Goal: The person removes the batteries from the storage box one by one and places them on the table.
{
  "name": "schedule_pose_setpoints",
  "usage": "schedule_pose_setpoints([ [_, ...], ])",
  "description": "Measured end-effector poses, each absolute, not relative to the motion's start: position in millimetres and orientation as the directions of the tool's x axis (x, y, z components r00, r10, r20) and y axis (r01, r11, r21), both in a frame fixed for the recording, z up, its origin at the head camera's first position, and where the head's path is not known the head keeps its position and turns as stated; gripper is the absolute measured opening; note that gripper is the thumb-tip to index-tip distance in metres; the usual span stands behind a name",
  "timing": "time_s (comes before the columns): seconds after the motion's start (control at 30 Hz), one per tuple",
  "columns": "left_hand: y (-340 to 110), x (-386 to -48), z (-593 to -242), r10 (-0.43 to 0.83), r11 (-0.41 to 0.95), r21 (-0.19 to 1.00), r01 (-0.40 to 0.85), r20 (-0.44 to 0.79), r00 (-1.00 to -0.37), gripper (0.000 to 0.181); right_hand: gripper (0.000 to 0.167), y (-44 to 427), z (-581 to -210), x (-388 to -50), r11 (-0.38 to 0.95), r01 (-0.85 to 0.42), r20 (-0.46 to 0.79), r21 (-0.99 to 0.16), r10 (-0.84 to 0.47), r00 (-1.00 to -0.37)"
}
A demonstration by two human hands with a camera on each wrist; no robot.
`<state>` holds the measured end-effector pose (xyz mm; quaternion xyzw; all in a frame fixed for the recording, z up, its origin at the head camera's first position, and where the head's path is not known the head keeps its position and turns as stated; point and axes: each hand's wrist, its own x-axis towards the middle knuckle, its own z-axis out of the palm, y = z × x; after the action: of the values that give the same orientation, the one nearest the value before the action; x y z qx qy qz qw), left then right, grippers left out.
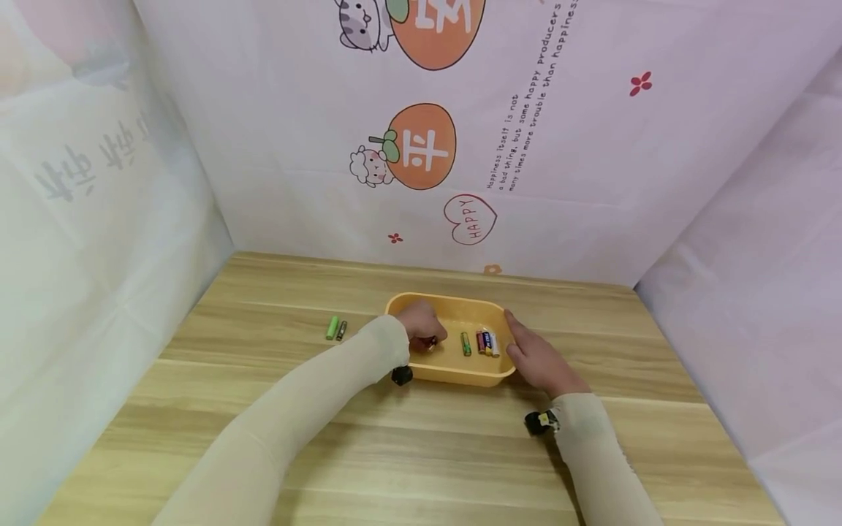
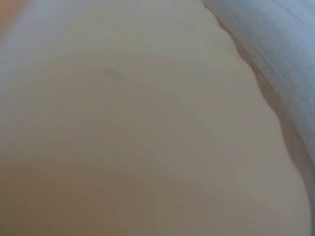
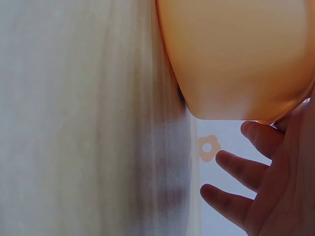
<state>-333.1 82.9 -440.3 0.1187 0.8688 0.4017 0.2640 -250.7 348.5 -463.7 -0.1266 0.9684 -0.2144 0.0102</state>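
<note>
Left grip (image 1: 421, 325), fingers curled, pinching what seems a battery (image 1: 431, 345), partly hidden, inside the yellow tray (image 1: 460, 378). Right grip (image 1: 542, 361), fingers spread, touching tray's right end. Also within: green-banded battery (image 1: 466, 344), battery cluster (image 1: 487, 342). On counter (image 1: 421, 453), left of tray: green battery (image 1: 332, 328), dark battery (image 1: 341, 331).

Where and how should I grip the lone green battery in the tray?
Likely best to pinch the green battery across its middle, by its long sides, coming from above and slightly left: it lies on its side, and the other batteries sit close on its right inside the tray.
</note>
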Motion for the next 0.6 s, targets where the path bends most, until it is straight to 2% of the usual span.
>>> schedule_pose_setpoints([
  [0.4, 73.6, -335.0, -437.5, 0.387, 0.592, 0.803, -0.074, -0.363, -0.848, 0.030, 0.063, 349.6, -463.8, -251.8, 0.870, -0.255, 0.039, -0.422, -0.264, -0.964],
  [0.6, 72.8, -337.9, -438.7, 0.400, 0.555, 0.823, -0.121, -0.392, -0.829, 0.015, 0.063, 347.7, -462.3, -252.9, 0.870, -0.259, 0.039, -0.420, -0.268, -0.963],
])
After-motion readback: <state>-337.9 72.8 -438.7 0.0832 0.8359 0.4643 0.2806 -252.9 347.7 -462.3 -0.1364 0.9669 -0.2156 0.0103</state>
